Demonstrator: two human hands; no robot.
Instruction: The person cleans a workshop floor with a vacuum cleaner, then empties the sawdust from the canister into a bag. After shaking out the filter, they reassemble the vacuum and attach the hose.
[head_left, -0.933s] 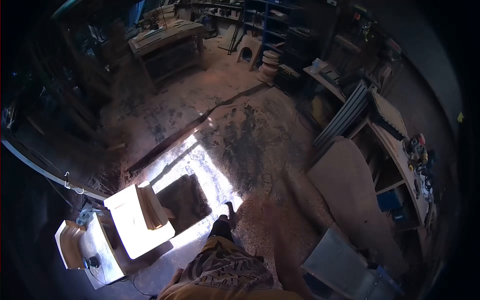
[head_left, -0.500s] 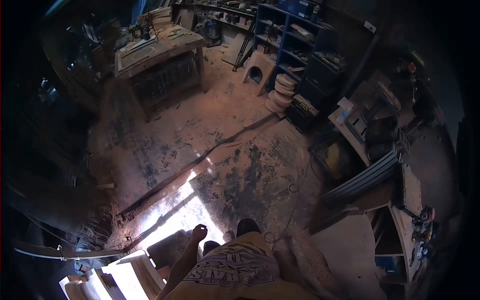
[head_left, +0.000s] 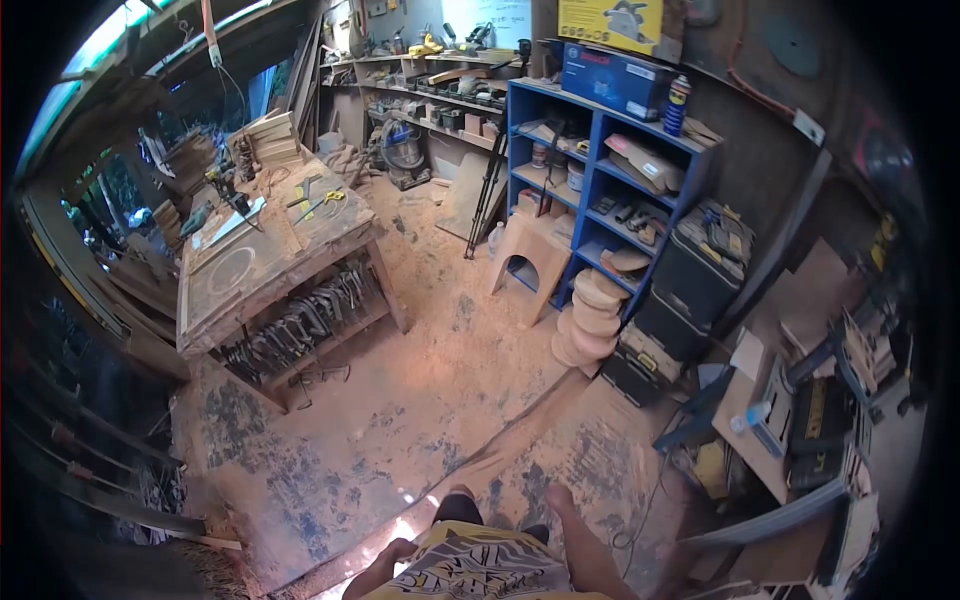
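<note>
My left hand (head_left: pixel 399 550) hangs low beside the yellow printed shirt (head_left: pixel 485 565), above a bright sunlit patch of floor. Its fingers look loosely curled, and nothing shows in them. On the other side of the shirt my right hand (head_left: pixel 560 497) hangs at the end of the lowered arm, over the dusty floor (head_left: pixel 430 400). Its fingers are too blurred to make out. Neither hand touches any object that can be seen.
A workbench (head_left: pixel 300 235) with clamps (head_left: pixel 300 325) beneath stands at the left. Ahead are a vacuum (head_left: pixel 403 150), a wooden stool (head_left: pixel 535 265), stacked round wooden pieces (head_left: pixel 590 320) and a blue shelf (head_left: pixel 597 150). Black toolboxes (head_left: pixel 690 285) and a cable (head_left: pixel 650 500) are at the right.
The view has tilted up and brightened, showing more of the shelves and back wall. The bench, shelf and hands sit lower in the picture. The wooden pieces at lower left have left view.
</note>
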